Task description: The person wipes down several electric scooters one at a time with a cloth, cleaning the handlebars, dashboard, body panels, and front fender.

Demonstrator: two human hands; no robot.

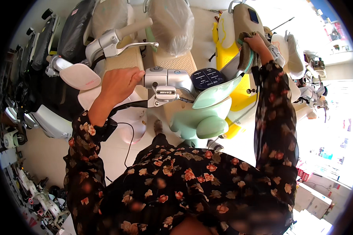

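Note:
A mint-green electric scooter [184, 118] stands in front of me, its silver handlebar [175, 76] running across the middle. My left hand [123, 84] is closed round the handlebar's left end, hiding the grip. A round dark display [208, 79] sits at the handlebar's centre. My right hand [259, 44] is closed on a brown and green cloth [245, 58], which lies against the right part of the handlebar. The cloth and fingers cover the right grip.
Another scooter's handlebar with a brake lever [135, 46] and pale mirror [80, 76] stands close on the left. A yellow scooter [225, 56] stands on the right. A phone [253, 15] rests on a beige seat [245, 24]. Plastic-wrapped seats [171, 25] line the far side.

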